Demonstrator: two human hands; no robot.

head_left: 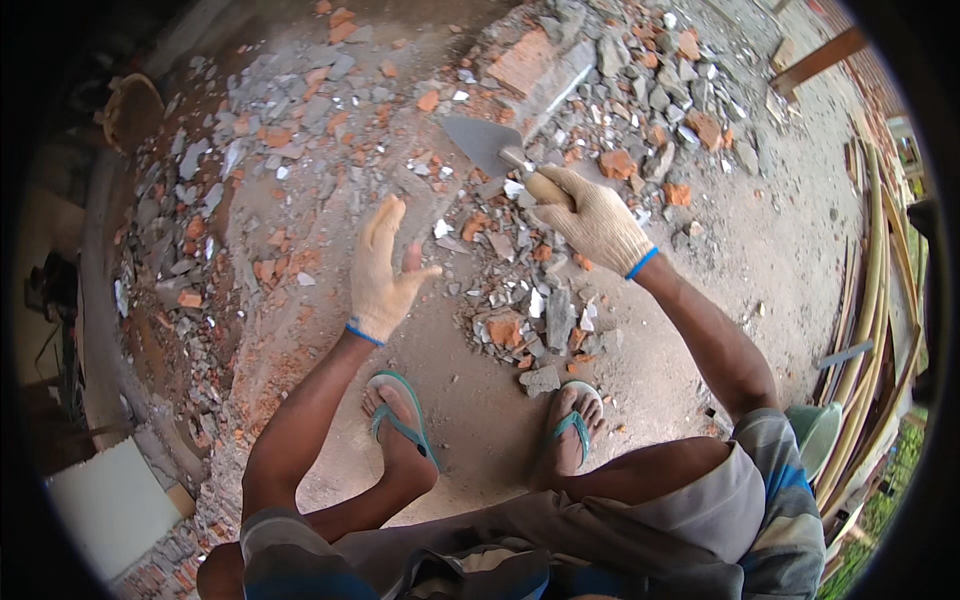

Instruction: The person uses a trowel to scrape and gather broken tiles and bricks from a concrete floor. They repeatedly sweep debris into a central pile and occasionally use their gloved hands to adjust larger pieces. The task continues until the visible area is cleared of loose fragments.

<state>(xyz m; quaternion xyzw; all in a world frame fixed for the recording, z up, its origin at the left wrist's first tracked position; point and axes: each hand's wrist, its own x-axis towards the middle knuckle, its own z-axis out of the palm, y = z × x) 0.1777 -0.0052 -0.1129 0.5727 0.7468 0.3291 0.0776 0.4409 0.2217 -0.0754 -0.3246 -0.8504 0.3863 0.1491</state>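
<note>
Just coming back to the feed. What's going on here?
A person is working bare-legged over scattered rubble. The gloved right hand grips a pointed trowel by its handle, the blade aimed forward and to the left. The gloved left hand is empty, held open with its thumb apart from the fingers. A small heap of broken brick and grey chunks lies just in front of the feet.

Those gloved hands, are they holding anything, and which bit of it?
The right hand holds the trowel by its handle. The left hand is open and holds nothing.
</note>
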